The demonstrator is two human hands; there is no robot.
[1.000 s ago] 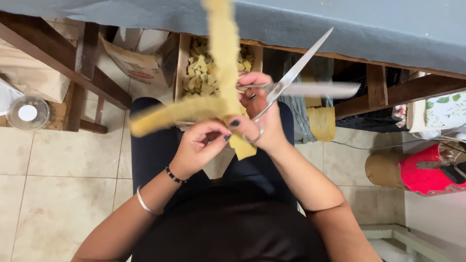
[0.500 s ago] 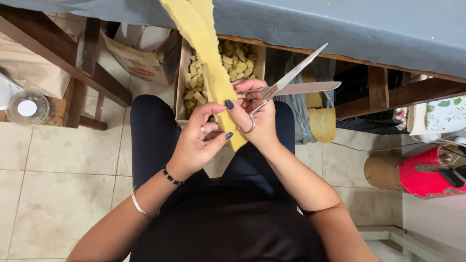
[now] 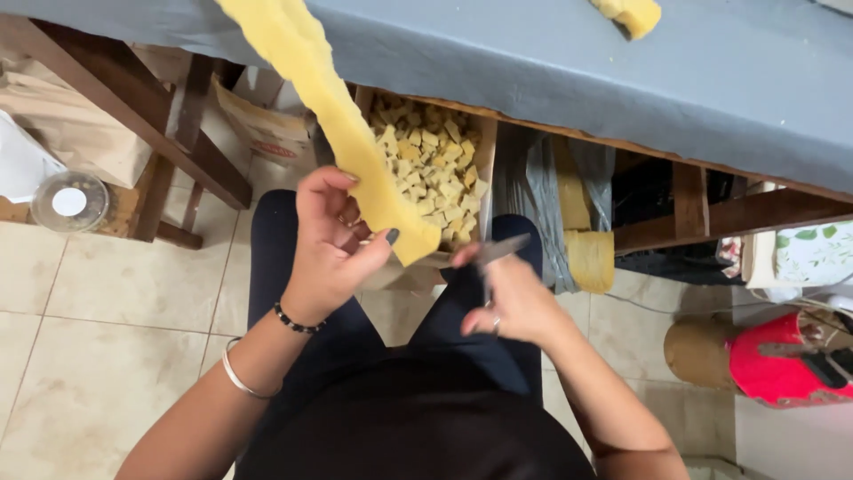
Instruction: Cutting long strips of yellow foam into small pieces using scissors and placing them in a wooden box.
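My left hand (image 3: 330, 240) gripped the yellow foam strip (image 3: 333, 133) hanging off the bench's (image 3: 711, 80) front edge; my right hand (image 3: 515, 302) clasped scissors (image 3: 499, 252) just beside it, above tiled floor (image 3: 107, 302).

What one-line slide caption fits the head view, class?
Seated person's left hand holds a long yellow foam strip over a box of foam cubes; right hand grips scissors.

Long yellow foam strip (image 3: 342, 142) hangs diagonally; blurred scissors (image 3: 498, 253) just beside it.
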